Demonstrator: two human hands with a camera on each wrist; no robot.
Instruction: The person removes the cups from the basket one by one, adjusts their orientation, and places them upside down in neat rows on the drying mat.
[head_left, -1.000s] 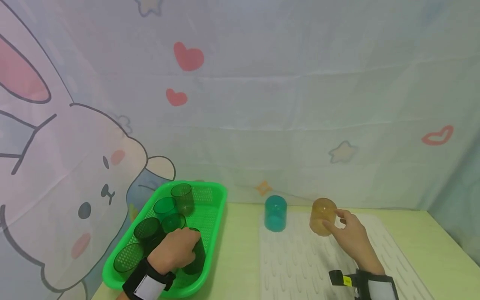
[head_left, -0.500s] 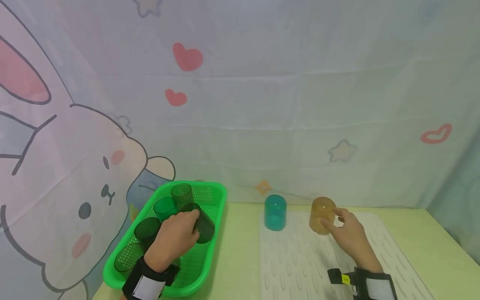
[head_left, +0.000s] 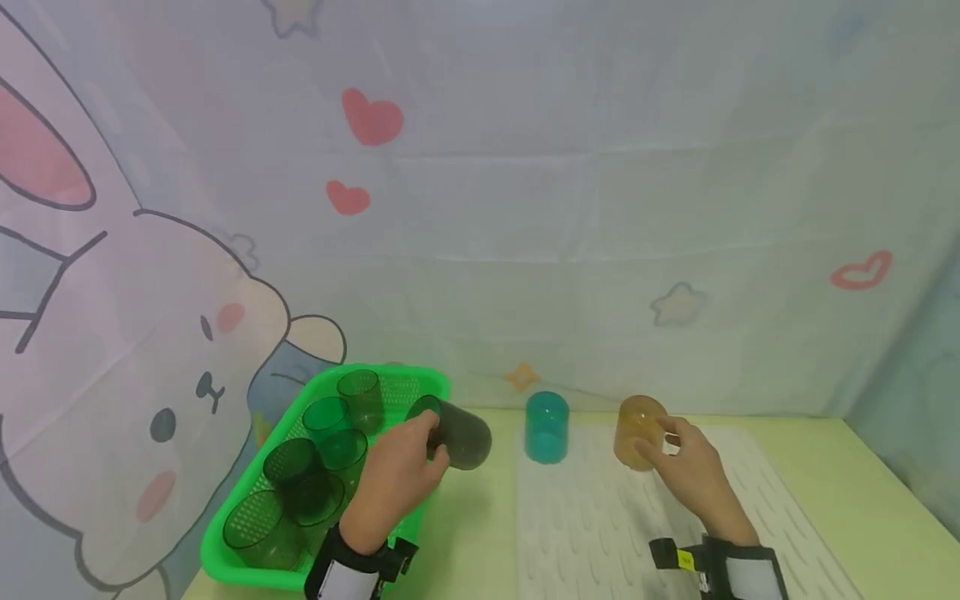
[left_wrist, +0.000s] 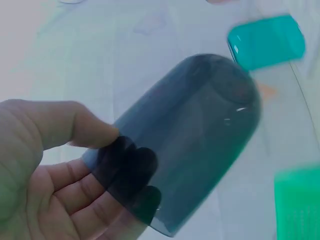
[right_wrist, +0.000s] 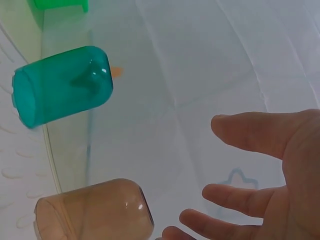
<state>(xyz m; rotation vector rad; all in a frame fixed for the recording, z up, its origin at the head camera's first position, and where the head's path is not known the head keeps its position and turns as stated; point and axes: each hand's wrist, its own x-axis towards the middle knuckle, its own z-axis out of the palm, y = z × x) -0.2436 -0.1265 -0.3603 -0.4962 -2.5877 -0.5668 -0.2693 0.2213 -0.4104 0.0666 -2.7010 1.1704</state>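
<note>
My left hand (head_left: 397, 475) pinches a smoky grey see-through cup (head_left: 467, 435) by its rim end, thumb on one side and fingers on the other. In the left wrist view this cup (left_wrist: 195, 135) is tilted, its rounded base pointing away from the palm. My right hand (head_left: 696, 479) hovers beside an amber cup (head_left: 637, 432) that stands upside down on a white textured mat (head_left: 570, 525). From the right wrist, the fingers (right_wrist: 240, 200) are spread and apart from the amber cup (right_wrist: 100, 212). Left of it, a teal cup (head_left: 547, 429) also stands rim down.
A green plastic basket (head_left: 435, 383) on the left holds several tinted cups, rims up, including an olive one (head_left: 262, 533). The light green table (head_left: 480, 533) ends at a printed cloth backdrop (head_left: 480, 250) close behind the cups.
My left hand has lifted the grey cup out of the basket, carrying it right and tipping it toward horizontal. The right hand stays nearly still beside the amber cup.
</note>
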